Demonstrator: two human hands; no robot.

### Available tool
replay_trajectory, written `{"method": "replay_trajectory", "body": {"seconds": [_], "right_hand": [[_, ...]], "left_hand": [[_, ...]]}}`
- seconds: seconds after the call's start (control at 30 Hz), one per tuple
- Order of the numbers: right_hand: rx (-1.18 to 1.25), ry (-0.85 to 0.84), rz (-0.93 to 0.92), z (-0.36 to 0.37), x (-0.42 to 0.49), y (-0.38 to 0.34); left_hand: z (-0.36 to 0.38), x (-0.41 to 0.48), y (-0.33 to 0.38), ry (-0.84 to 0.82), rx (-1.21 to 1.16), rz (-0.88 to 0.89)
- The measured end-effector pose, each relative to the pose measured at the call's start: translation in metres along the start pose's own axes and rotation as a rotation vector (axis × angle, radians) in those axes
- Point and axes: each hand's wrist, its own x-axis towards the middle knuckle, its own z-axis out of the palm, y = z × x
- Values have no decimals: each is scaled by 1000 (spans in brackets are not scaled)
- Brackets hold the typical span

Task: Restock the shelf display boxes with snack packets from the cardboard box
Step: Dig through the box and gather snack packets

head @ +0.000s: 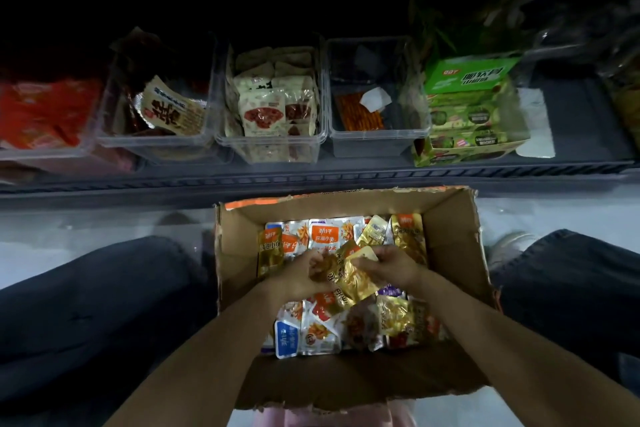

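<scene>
Orange-labelled packets [323,236] in the box [453,253] read 劲仔; the far green carton [471,74] reads QDY. The left hand [301,276] and right hand [388,265] both clamp gold packets [351,282] mid-box with curled fingers.

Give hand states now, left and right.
Left hand: fingers curled round a bunch of gold packets inside the cardboard box.
Right hand: grips the same gold packets from the other side.

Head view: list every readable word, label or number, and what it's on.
"劲仔" and "深海小鱼": silver packet in the cardboard box.
"QDY": green box on the shelf.
Gold packets, bin packets, other green-box print: too blurred to read.
</scene>
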Motion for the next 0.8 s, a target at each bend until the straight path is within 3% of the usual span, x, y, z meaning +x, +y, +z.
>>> {"method": "replay_trajectory", "body": {"seconds": [0.1,0.23,0.33,0.47,0.63,0.8], "right_hand": [[-152,-92,32,-20,-16,-33],[-204,-65,18,-34,-48,-67],[-83,-51,-74,-42,-81,-94],[-28,-16,-151,-51,-120,-127],[-309,65,-297,-40,-167,-173],[-264,244,-581,-23,-201,-217]], "left_hand": [[-9,-13,22,-28,-43,27],[-24,-40,53,-190,-42,65],[-31,-63,77,-61,-46,149],[-30,-109,124,170,-234,368],[-21,-155,179,418,-319,590],[-28,-192,219,498,-490,705]]}}
